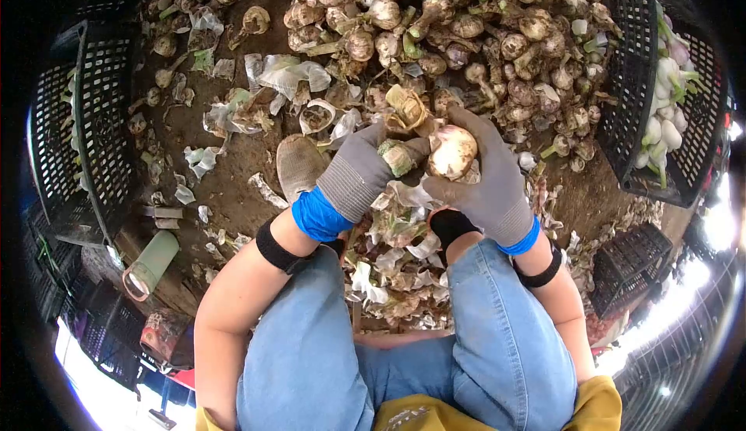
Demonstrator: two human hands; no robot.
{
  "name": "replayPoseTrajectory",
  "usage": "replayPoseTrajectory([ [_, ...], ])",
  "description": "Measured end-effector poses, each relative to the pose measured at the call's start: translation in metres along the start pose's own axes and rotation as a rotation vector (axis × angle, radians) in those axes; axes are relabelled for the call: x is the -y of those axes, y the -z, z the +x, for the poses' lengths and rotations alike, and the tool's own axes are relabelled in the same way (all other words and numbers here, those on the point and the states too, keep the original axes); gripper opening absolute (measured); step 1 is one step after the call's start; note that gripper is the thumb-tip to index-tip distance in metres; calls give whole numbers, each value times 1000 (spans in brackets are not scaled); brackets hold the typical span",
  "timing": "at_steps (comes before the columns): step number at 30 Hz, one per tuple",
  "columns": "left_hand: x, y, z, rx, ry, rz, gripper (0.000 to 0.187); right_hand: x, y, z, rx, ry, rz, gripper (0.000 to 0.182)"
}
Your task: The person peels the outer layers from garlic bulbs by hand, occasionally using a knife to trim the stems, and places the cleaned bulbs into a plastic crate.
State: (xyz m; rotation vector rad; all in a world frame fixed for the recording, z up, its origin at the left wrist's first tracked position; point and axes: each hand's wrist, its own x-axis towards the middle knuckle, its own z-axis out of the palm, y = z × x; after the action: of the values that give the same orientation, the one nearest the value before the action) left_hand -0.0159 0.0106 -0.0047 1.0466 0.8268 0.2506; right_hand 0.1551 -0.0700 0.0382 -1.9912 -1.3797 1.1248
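A pale garlic bulb (452, 152), partly stripped of its skin and stained with soil, sits in my right hand (488, 186), with gloved fingers and thumb around it. My left hand (365, 168), also in a grey glove with a blue cuff, is closed right beside the bulb, fingertips at its left side. A greenish-tan stub (399, 159) shows at the left thumb, and a crumpled tan piece (407, 108) sticks up above the fingers. What the left fingers grip I cannot tell. Peeled white skins (373, 282) litter the ground below both hands.
Unpeeled garlic bulbs (536, 66) form a large heap ahead and to the right. A black crate (633, 81) at right holds white peeled garlic (664, 109). Another black crate (105, 128) stands at left, near a green cylinder (154, 260). A smaller dark crate (631, 268) lies lower right.
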Motion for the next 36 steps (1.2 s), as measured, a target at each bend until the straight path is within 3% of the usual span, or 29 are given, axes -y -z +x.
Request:
replayPoseTrajectory([
  [2, 0, -2, -1, -101, 140, -66, 40, 0, -2, 3, -51, 85, -177, 83],
  [5, -22, -8, -3, -159, 208, 127, 43, 1, 1, 4, -33, 257, -345, 83],
  [7, -22, -6, -4, -195, 102, 253, 43, 1, -1, 5, -36, 222, -272, 80],
  [10, -23, 3, -11, -141, 143, 393, 30, 4, 3, 6, 39, 51, -35, 77],
  [13, -18, 7, -12, -75, 128, 24, 29, 8, 3, 5, 42, -22, 95, 76],
  [16, -21, 8, -6, -72, 292, 101, 40, 8, 2, 5, 4, 75, -36, 77],
  [20, -10, 3, -4, -94, -40, 160, 34, 9, 3, 4, 30, 43, -66, 76],
  [21, -37, 4, -8, -54, 245, 238, 33, 4, 4, 4, 81, -26, 140, 74],
  [24, -32, 9, -9, -11, 61, 277, 37, -9, 2, 1, 208, -293, 854, 66],
  [25, -31, 12, -8, 28, 166, 229, 31, -7, 2, -1, 233, -423, 1153, 62],
  [26, -26, 14, -8, 46, 8, 310, 30, -6, 3, -2, 254, -554, 1452, 59],
  [27, -18, 16, -7, 65, -150, 389, 29, -36, -1, 4, 684, -616, 1828, 57],
  [28, -13, 18, -6, 84, -309, 467, 29, -40, -4, 5, 631, -647, 1833, 54],
  [29, -14, 22, -5, 126, -332, 622, 34, -43, -7, 6, 578, -679, 1836, 52],
  [30, -11, 21, -5, 45, -269, 525, 36, -44, -10, 7, 527, -711, 1837, 50],
  [32, 1, 14, -7, -120, -142, 329, 38, -42, -17, 10, 225, -508, 1367, 46],
  [34, -4, 11, -7, -161, -127, 464, 35, -33, -24, 12, -227, -44, 399, 43],
  [35, -5, 9, -5, -141, -128, 498, 31, -28, -12, 16, -174, 114, 82, 42],
  [36, -5, 8, -4, -120, -129, 531, 27, -28, -13, 18, -80, 129, -1, 42],
])
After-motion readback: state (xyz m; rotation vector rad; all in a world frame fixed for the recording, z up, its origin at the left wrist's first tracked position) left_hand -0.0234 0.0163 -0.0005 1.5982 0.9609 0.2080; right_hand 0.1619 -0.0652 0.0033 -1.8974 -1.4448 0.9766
